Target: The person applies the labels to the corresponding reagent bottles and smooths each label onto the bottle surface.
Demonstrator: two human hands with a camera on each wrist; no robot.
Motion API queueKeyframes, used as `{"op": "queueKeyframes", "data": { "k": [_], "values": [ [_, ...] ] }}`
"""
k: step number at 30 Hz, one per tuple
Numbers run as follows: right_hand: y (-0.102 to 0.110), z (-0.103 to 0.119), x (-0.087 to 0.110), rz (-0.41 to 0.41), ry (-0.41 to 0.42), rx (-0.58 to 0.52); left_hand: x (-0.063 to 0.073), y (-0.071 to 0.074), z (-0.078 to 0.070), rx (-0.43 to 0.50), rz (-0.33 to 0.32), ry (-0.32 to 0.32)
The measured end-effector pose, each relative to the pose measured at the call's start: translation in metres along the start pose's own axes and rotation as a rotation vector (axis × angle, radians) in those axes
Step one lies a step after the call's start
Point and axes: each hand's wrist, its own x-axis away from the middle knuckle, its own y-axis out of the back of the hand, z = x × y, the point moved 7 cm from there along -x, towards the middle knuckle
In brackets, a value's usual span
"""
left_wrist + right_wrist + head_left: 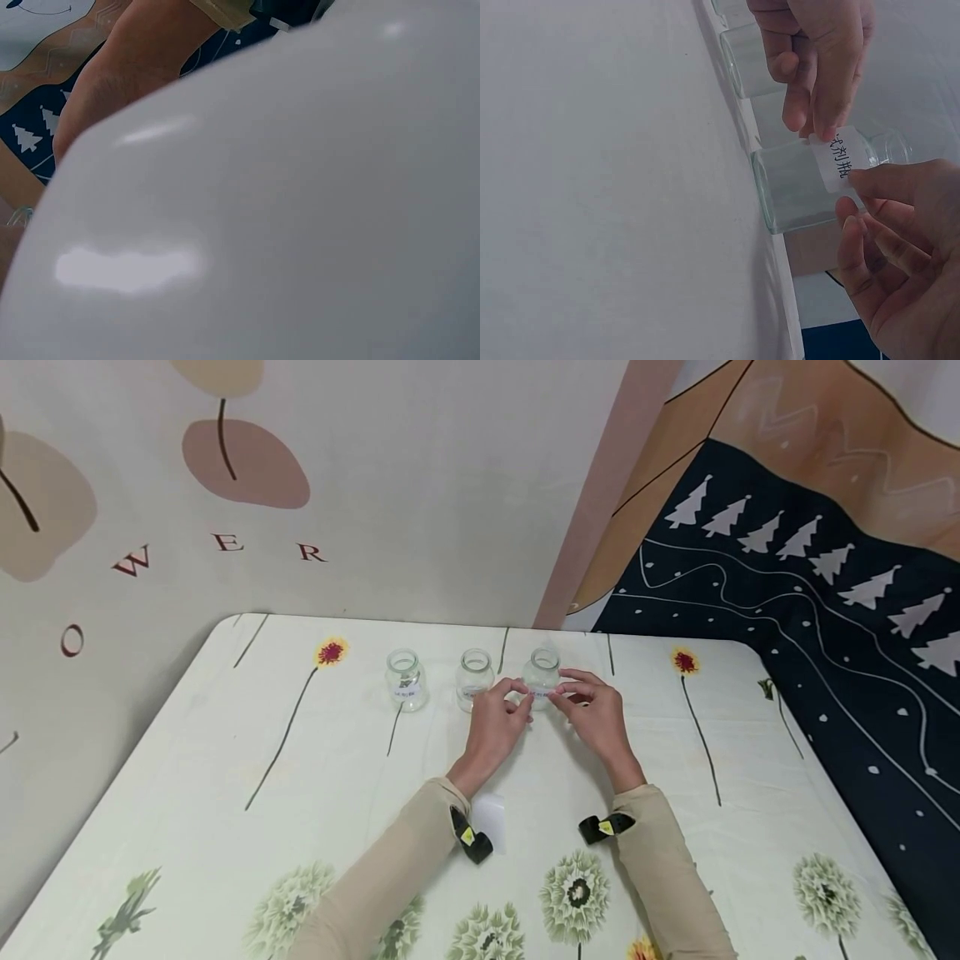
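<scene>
A clear glass jar (pixel 543 670) stands upright at the right end of a row of jars, a white label (pixel 841 159) with handwritten characters against its side. My left hand (pixel 497 722) pinches the label's left end near the glass, seen at the top of the right wrist view. My right hand (pixel 596 717) pinches the other end, its thumb on the label's face and other fingers bent beside the jar. In the left wrist view, a glossy white surface (pixel 262 225) hides most of the work; part of an arm shows above it.
To the left stand two more clear jars: a middle jar (pixel 475 672) and a far-left jar (pixel 405 681), the latter bearing a label. A white sheet (pixel 489 822) lies beside my left wrist. A flower-printed cloth (pixel 187 760) covers the table; a printed curtain hangs behind.
</scene>
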Motion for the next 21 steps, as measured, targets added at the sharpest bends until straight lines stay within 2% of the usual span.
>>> {"op": "queueKeyframes", "data": {
  "k": [15, 21],
  "values": [
    [0.0018, 0.0013, 0.0004, -0.009, 0.012, -0.005, 0.0006, 0.0003, -0.0008, 0.014, -0.004, -0.01],
    [0.0019, 0.0019, 0.0008, -0.009, 0.007, -0.009, 0.001, -0.0001, 0.0003, -0.025, 0.002, -0.021]
  ]
}}
